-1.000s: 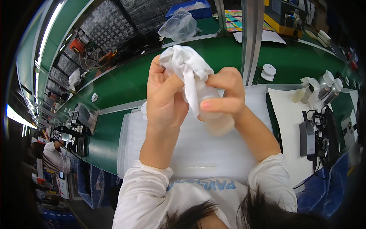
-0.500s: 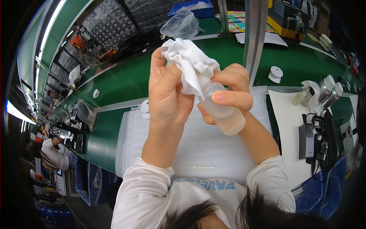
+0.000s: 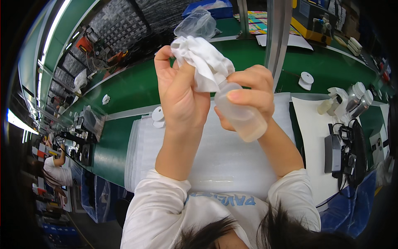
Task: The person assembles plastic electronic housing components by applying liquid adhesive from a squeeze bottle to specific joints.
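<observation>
Cloth (image 3: 205, 58) and bottle (image 3: 244, 118) meet above the green bench (image 3: 112, 153) — the white cloth bunched and pinched in the left hand (image 3: 182, 91), its fingers partly hidden behind the folds. Fingers and thumb of the right hand (image 3: 253, 89) wrap the clouded bottle, tilted with its neck at the cloth and its base toward near right, pale liquid showing inside. Below both hands lies a white sheet (image 3: 199, 153) — a white spool (image 3: 306, 81) stands far right, a clear bag (image 3: 197, 25) farther back.
</observation>
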A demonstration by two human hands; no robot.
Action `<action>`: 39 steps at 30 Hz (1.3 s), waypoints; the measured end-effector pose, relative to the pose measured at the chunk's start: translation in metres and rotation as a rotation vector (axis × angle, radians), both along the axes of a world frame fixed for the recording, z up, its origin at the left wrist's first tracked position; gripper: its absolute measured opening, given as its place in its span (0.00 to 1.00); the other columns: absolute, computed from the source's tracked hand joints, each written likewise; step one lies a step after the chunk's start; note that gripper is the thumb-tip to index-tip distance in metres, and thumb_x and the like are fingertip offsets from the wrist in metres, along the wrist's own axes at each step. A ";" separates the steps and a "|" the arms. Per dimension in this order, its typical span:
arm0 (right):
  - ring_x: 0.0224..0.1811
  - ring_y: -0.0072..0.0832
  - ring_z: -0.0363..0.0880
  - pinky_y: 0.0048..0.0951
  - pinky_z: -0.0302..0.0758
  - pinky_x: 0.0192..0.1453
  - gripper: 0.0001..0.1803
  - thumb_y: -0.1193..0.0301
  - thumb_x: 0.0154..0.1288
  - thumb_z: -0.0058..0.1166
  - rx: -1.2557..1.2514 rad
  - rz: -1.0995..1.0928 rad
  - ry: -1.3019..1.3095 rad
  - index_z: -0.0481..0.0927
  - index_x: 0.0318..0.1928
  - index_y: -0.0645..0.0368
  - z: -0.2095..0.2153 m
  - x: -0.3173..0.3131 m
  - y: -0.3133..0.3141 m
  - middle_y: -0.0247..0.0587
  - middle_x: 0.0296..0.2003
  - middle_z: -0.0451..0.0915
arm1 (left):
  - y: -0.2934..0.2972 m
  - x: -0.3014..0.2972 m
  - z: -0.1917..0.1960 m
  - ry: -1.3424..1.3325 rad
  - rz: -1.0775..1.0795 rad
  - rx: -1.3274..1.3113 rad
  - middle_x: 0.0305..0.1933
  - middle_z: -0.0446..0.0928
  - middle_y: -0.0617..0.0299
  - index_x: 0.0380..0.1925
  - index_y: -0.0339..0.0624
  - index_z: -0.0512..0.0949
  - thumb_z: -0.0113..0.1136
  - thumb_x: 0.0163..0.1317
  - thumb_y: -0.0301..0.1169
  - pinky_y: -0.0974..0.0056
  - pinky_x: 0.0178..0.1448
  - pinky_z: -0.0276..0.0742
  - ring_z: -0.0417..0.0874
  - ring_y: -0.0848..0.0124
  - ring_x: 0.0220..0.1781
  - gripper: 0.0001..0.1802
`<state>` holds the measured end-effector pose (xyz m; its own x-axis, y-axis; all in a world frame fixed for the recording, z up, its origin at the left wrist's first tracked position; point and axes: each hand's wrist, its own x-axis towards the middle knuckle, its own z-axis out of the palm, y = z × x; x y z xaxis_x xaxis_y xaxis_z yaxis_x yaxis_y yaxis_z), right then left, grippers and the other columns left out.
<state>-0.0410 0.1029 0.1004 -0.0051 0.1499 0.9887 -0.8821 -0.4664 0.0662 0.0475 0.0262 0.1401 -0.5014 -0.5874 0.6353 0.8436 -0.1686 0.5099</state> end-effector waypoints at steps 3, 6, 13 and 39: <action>0.32 0.32 0.66 0.32 0.63 0.36 0.30 0.66 0.44 0.62 0.103 0.086 0.068 0.60 0.47 0.44 0.007 0.003 0.024 0.39 0.36 0.72 | -0.036 -0.010 0.008 -0.006 0.279 0.150 0.45 0.68 0.56 0.46 0.42 0.59 0.46 0.60 0.22 0.54 0.53 0.71 0.73 0.64 0.48 0.14; 0.34 0.34 0.66 0.35 0.64 0.39 0.30 0.62 0.48 0.60 0.140 0.167 0.008 0.57 0.49 0.43 0.010 0.005 0.033 0.40 0.36 0.71 | -0.047 -0.030 -0.007 -0.148 0.338 0.156 0.43 0.69 0.54 0.45 0.41 0.60 0.46 0.60 0.24 0.57 0.48 0.75 0.74 0.65 0.44 0.13; 0.38 0.34 0.67 0.36 0.65 0.45 0.35 0.51 0.47 0.62 0.222 0.199 -0.131 0.56 0.51 0.40 0.003 0.009 0.046 0.40 0.37 0.69 | 0.020 -0.093 -0.072 -0.553 -0.082 -0.212 0.38 0.70 0.60 0.42 0.43 0.65 0.50 0.55 0.25 0.67 0.44 0.70 0.71 0.74 0.41 0.14; 0.33 0.25 0.66 0.24 0.63 0.36 0.34 0.52 0.46 0.60 0.497 0.711 -0.581 0.62 0.49 0.53 -0.036 0.015 -0.004 0.42 0.33 0.68 | -0.189 0.113 -0.091 -1.810 0.474 -1.251 0.33 0.77 0.50 0.44 0.38 0.74 0.64 0.38 0.55 0.60 0.44 0.73 0.79 0.60 0.36 0.38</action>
